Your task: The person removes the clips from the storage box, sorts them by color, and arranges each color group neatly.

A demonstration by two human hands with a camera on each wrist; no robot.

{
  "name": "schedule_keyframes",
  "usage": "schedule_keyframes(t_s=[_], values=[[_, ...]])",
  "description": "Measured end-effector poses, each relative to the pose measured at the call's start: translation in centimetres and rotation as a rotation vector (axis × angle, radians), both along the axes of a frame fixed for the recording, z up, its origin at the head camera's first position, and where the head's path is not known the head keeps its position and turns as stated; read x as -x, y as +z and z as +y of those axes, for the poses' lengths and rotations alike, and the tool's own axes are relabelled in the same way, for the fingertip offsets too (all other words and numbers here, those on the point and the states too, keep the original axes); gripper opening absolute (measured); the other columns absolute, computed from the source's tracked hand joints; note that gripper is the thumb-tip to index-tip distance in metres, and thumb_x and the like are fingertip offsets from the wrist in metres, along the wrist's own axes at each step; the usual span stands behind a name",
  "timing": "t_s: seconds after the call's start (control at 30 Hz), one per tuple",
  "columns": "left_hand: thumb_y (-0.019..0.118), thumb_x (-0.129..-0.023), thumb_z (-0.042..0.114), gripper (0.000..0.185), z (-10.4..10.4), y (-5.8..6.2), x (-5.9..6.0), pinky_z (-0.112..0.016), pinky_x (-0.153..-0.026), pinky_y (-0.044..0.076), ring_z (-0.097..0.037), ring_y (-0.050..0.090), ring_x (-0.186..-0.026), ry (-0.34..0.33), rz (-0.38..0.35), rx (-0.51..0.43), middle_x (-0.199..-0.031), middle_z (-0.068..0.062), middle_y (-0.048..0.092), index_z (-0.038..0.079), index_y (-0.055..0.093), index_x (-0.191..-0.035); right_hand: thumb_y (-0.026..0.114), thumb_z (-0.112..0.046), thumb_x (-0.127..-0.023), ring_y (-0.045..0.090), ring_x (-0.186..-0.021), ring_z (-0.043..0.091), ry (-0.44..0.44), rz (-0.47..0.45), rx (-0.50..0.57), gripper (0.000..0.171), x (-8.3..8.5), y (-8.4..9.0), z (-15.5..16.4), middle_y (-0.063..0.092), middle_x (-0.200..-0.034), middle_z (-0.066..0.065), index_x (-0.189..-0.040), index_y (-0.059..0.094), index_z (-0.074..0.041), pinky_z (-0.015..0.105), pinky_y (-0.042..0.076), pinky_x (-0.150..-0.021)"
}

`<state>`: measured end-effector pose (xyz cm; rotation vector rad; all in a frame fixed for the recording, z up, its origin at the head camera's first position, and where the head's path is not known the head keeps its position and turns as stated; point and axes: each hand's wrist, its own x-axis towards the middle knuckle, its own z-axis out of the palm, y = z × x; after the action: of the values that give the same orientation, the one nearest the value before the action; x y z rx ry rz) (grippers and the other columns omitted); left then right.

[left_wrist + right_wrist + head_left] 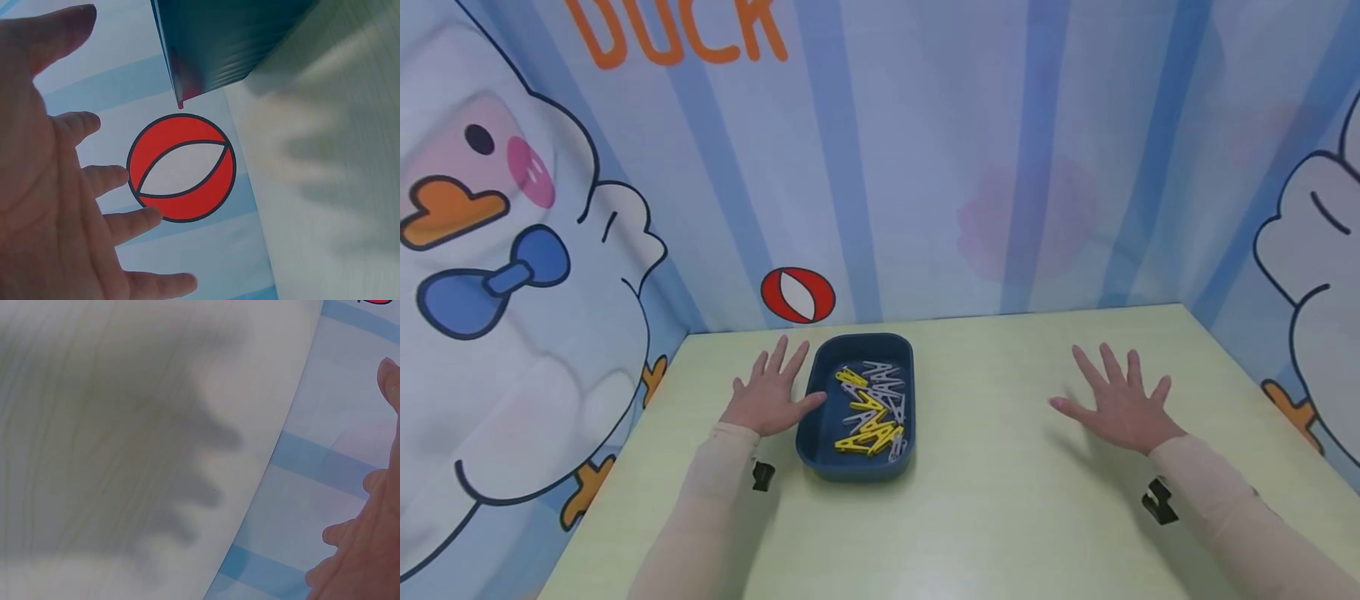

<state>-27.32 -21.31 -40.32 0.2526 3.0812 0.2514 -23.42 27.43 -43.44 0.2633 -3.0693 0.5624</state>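
A dark blue plastic basin [857, 472] stands left of the middle of the table, with yellow clothespins [868, 433] and pale grey-purple clothespins [886, 387] lying loose inside it. My left hand [765, 398] is spread just left of the basin, its thumb overlapping the rim in the head view. In the left wrist view the same hand [56, 181] shows straight fingers with nothing in them, beside the basin's wall [225, 44]. Over the right part of the table my right hand [1123, 408] hovers with fingers fanned out, holding nothing and casting a shadow below.
The pale yellow-green table [992, 467] meets a blue striped cloth backdrop [925, 167] at its back edge. Cartoon ducks and a red ball [798, 295] are printed on the cloth. Small black clips [1160, 501] sit at both sleeve cuffs.
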Motion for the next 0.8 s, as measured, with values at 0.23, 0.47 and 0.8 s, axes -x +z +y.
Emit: schedule_keyframes(t_s=[0.23, 0.47, 0.8], values=[[0.057, -0.092, 0.059, 0.094, 0.1, 0.1, -0.1, -0.070, -0.099, 0.037, -0.047, 0.030, -0.140, 0.003, -0.046, -0.061, -0.161, -0.021, 0.018, 0.018, 0.009, -0.161, 0.049, -0.068, -0.092, -0.010, -0.137, 0.063, -0.002, 0.002, 0.006, 0.098, 0.1, 0.4, -0.2, 0.001, -0.158, 0.035, -0.161, 0.004, -0.015, 0.086, -0.010, -0.090], [0.057, -0.089, 0.066, 0.101, -0.1, -0.3, -0.2, -0.062, -0.109, 0.029, -0.039, 0.025, -0.144, -0.017, -0.091, -0.276, -0.162, -0.016, 0.021, 0.018, 0.005, -0.161, 0.053, -0.063, -0.094, 0.013, -0.136, 0.062, 0.049, -0.004, 0.052, 0.099, 0.3, 1.0, -0.6, 0.011, -0.155, 0.038, -0.160, 0.005, -0.008, 0.081, 0.018, -0.097], [0.053, -0.100, 0.046, 0.082, -0.2, -1.0, -0.6, -0.041, -0.069, 0.059, -0.036, 0.059, -0.112, 0.086, -0.163, -0.503, -0.157, -0.020, 0.030, 0.015, 0.007, -0.161, 0.063, -0.024, -0.098, 0.051, -0.118, 0.048, 0.115, 0.023, 0.246, 0.062, 0.3, 2.9, -4.5, 0.045, -0.139, 0.032, -0.145, 0.040, 0.009, 0.059, 0.045, -0.095]])
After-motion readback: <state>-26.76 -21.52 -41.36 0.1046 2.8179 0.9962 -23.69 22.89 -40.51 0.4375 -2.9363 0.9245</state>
